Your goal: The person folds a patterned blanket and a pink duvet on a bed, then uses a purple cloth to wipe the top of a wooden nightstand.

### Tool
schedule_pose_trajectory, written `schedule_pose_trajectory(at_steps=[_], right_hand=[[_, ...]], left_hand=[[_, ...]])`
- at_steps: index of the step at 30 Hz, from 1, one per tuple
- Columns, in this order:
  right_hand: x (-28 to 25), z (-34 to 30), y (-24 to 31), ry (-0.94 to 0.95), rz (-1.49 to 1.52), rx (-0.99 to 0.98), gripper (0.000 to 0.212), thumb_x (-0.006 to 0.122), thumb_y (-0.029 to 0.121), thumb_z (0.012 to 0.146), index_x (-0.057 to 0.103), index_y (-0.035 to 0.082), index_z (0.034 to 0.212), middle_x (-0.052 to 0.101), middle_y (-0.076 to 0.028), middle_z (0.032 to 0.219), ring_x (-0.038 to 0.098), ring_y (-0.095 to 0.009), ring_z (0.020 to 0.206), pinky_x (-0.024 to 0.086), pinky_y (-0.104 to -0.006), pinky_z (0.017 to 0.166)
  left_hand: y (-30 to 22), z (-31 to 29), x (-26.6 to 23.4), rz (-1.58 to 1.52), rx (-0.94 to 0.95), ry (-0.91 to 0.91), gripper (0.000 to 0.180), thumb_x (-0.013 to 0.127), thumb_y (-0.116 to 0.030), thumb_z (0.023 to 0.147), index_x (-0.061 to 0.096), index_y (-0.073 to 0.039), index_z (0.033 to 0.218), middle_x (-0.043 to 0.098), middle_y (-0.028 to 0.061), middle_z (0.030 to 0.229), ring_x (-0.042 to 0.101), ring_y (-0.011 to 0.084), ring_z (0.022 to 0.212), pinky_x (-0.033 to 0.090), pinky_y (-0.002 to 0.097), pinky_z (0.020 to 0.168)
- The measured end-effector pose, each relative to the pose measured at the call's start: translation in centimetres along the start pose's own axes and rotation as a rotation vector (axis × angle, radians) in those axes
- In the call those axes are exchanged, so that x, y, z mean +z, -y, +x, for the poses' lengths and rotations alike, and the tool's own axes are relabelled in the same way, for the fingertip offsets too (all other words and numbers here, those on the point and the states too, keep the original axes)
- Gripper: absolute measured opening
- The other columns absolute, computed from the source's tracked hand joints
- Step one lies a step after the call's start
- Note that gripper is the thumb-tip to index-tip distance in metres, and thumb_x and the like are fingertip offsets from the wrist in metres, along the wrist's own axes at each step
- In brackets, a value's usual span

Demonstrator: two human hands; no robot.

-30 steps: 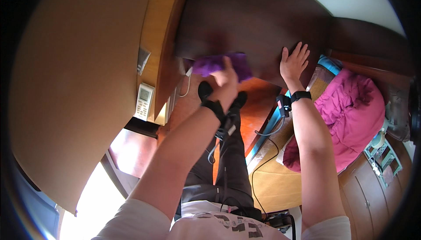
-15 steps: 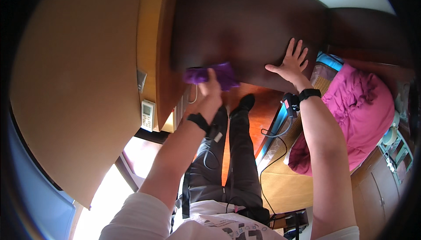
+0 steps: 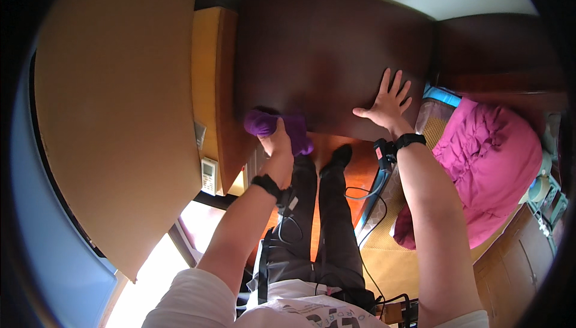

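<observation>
My left hand (image 3: pixel 277 142) is wrapped round a bunched purple cloth (image 3: pixel 295 129), with the thumb lying over it. The cloth rests at the near left edge of a dark brown wooden tabletop (image 3: pixel 324 52), and part of it hangs over that edge. Flat on the near right part of the same surface lies my right hand (image 3: pixel 387 103), palm down with fingers spread and holding nothing. Each wrist wears a black strap with a small device and a cable.
Right of the tabletop, a pink quilt (image 3: pixel 489 148) is heaped on a bed with a woven tan mat (image 3: pixel 384 259). A white remote control (image 3: pixel 209 175) is mounted on the wooden cabinet side at left. Beside it stands a large brown panel (image 3: pixel 114 118). My legs are below, over reddish flooring.
The view has shifted, so the tabletop and wall sit lower in the picture. My left hand still grips the cloth near the edge, its fingers more hidden; the right hand stays spread flat.
</observation>
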State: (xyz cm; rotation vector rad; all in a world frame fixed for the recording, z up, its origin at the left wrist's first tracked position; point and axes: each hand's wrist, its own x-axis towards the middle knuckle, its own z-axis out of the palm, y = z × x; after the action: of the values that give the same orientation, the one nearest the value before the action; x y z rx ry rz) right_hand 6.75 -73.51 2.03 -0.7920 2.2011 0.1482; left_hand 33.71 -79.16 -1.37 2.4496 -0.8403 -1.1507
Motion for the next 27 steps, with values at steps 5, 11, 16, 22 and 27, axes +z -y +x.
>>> schedule_pose_trajectory(at_steps=[5, 11, 16, 22, 27], right_hand=[[0.0, 0.1, -0.8, 0.008, 0.020, 0.008, 0.139, 0.084, 0.054, 0.055, -0.013, 0.017, 0.148, -0.018, -0.017, 0.154, -0.019, -0.045, 0.138, -0.001, -0.0659, 0.106], [-0.3, 0.1, -0.1, 0.001, 0.024, -0.017, 0.140, 0.083, 0.055, 0.055, -0.013, 0.016, 0.148, -0.019, -0.017, 0.153, -0.019, -0.045, 0.138, 0.000, -0.0665, 0.106], [-0.2, 0.2, -0.9, 0.005, 0.008, 0.016, 0.140, 0.084, 0.053, 0.054, -0.012, 0.016, 0.148, -0.019, -0.017, 0.153, -0.018, -0.044, 0.139, 0.000, -0.0650, 0.107], [-0.4, 0.2, -0.9, -0.019, 0.037, -0.024, 0.139, 0.085, 0.054, 0.052, -0.006, 0.015, 0.150, -0.012, -0.019, 0.154, -0.014, -0.046, 0.139, 0.002, -0.0663, 0.107], [0.2, 0.5, -1.2, -0.037, 0.083, -0.053, 0.136, 0.085, 0.052, 0.053, -0.003, 0.015, 0.150, -0.012, -0.018, 0.155, -0.014, -0.046, 0.139, 0.002, -0.0672, 0.106]], left_hand=[[-5.6, -0.9, -1.4, 0.167, 0.675, -0.121, 0.081, 0.077, -0.031, 0.074, 0.038, 0.007, 0.134, 0.035, 0.0296, 0.138, 0.036, 0.0426, 0.128, 0.031, 0.0451, 0.108], [-9.3, 6.5, 1.0, 0.641, 1.103, -0.080, 0.080, 0.073, -0.042, 0.075, 0.043, 0.005, 0.132, 0.035, 0.0290, 0.138, 0.037, 0.0429, 0.125, 0.031, 0.0448, 0.107], [-14.2, 5.2, 5.5, 0.826, 1.157, -0.031, 0.081, 0.067, -0.055, 0.075, 0.048, 0.000, 0.131, 0.035, 0.0283, 0.139, 0.037, 0.0411, 0.127, 0.031, 0.0448, 0.106], [-20.8, 5.6, 10.5, 0.794, 1.334, -0.028, 0.083, 0.066, -0.064, 0.071, 0.054, -0.005, 0.128, 0.041, 0.0262, 0.135, 0.039, 0.0391, 0.127, 0.032, 0.0478, 0.104], [-23.0, 4.1, 14.4, 0.796, 1.550, 0.043, 0.083, 0.061, -0.068, 0.073, 0.056, -0.005, 0.126, 0.041, 0.0239, 0.138, 0.036, 0.0381, 0.129, 0.030, 0.0469, 0.106]])
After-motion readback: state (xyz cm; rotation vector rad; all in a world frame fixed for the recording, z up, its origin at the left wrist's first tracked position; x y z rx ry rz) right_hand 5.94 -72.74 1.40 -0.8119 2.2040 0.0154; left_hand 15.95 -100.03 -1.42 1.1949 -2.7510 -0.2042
